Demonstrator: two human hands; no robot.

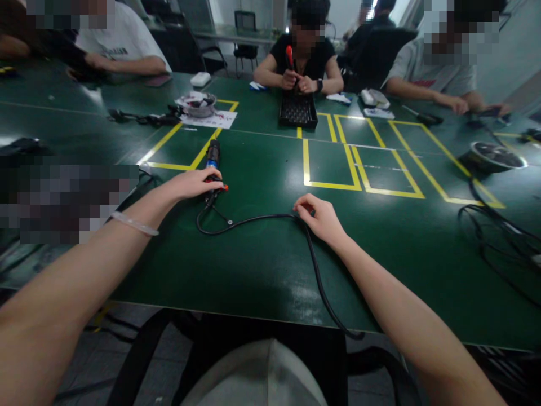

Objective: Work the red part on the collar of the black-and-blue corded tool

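My left hand is wrapped over the rear part of a dark electric screwdriver with a blue ring, lying on the green table with its tip pointing away from me. A black power cord leaves the tool's rear end, loops toward me and runs right to my right hand. There the thumb and fingers are pinched at the cord, though the contact point is partly hidden. Beyond that hand the cord drops over the table's near edge. A small ring terminal on a thin lead lies beside the loop.
Yellow tape outlines mark the green table. A dish of small parts sits on paper at back left. Across from me a person holds a red-handled tool over a black tray. A round metal bowl and tangled cables lie right.
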